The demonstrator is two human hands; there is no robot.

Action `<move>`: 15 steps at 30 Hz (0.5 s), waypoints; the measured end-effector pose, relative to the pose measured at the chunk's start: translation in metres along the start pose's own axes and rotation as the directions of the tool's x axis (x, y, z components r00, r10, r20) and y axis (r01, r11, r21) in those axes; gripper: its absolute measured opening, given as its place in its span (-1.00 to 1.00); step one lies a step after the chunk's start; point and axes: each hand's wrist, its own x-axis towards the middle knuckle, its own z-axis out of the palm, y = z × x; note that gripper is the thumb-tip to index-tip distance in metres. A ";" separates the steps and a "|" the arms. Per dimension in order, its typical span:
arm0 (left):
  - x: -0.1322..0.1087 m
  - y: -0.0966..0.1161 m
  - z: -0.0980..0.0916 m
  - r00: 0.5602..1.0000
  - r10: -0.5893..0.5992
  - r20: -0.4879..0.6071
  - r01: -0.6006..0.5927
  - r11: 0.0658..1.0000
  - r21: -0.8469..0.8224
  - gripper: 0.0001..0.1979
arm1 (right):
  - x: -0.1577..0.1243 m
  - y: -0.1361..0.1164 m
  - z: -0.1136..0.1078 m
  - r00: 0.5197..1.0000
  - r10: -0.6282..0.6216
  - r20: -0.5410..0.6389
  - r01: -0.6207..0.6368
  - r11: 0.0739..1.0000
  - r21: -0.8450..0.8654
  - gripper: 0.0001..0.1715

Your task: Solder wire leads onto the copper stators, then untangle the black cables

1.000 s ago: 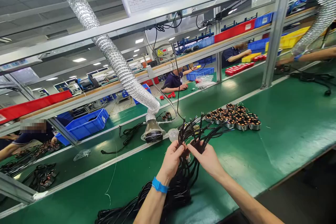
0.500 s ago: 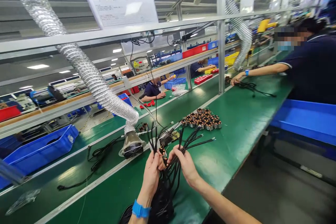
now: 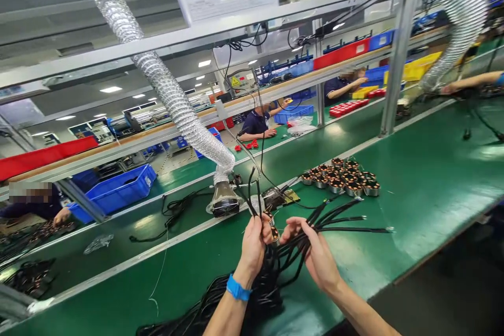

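My left hand (image 3: 254, 244) is closed on a few black cables (image 3: 253, 197) whose ends stick up above the fingers. To its right, my right hand (image 3: 317, 252) is closed around a thicker bunch of black cables (image 3: 334, 223), their bare tips fanned out to the right. Just behind my left fingers, partly covered, stands a copper-wound motor stator (image 3: 272, 227). Below both hands a heap of black cable (image 3: 236, 299) lies on the green bench (image 3: 189, 278). A blue band circles my left wrist.
A cluster of stators (image 3: 342, 177) sits on the bench behind my right hand. The fume duct hood (image 3: 225, 200) and a small fixture (image 3: 277, 198) stand behind my hands. A metal post (image 3: 399, 52) rises at right. Co-workers sit across the line; another's arm (image 3: 472, 83) reaches in at right.
The view has swung left, so the bench scene sits further right. My right hand has drawn away from my left, and its cables now lean more to the right.
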 end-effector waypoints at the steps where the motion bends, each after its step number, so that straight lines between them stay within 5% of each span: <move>1: 0.000 0.000 -0.001 1.000 0.002 0.004 -0.002 1.000 0.000 -0.39 | -0.001 0.000 0.000 1.000 0.004 0.007 -0.004 1.000 -0.002 -0.49; 8: 0.003 0.005 -0.001 1.000 0.001 -0.025 -0.001 1.000 -0.008 -0.40 | -0.002 -0.002 0.001 0.999 0.036 0.037 -0.039 0.995 0.092 -0.55; 15: 0.002 0.052 -0.002 0.990 0.115 -0.077 -0.113 0.993 0.028 -0.48 | -0.017 -0.018 0.006 0.975 0.161 0.152 -0.188 0.966 0.178 -0.37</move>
